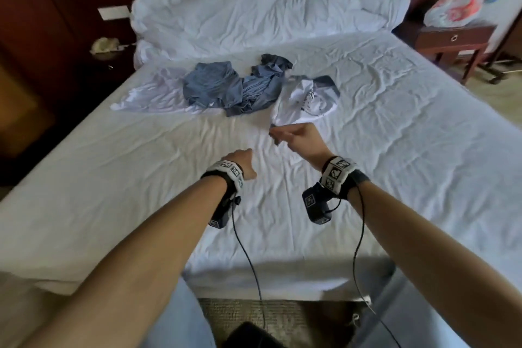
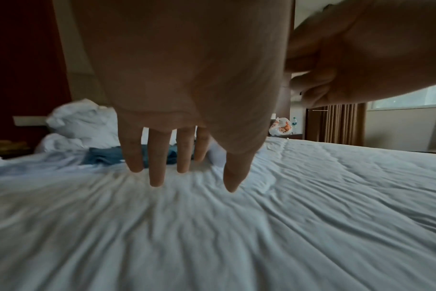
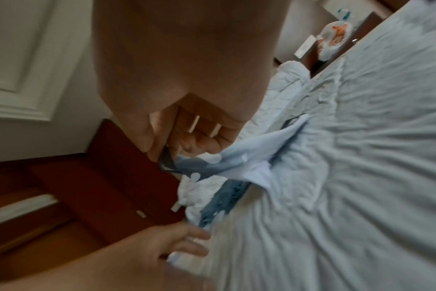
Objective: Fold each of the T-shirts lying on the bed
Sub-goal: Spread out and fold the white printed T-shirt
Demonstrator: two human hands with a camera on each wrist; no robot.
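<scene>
Several T-shirts lie crumpled across the middle of the bed. At the left is a white T-shirt, then two blue T-shirts, then a white printed T-shirt with dark trim. My right hand pinches the near dark-edged corner of the printed T-shirt, lifting it off the sheet; the right wrist view shows thumb and fingers closed on the trim. My left hand hovers over bare sheet just left of it, its straight fingers spread and holding nothing.
A rumpled white duvet is piled at the head of the bed. A wooden nightstand with a plastic bag stands at the right, and a dark nightstand at the left. Wrist cables hang over the bed's foot edge.
</scene>
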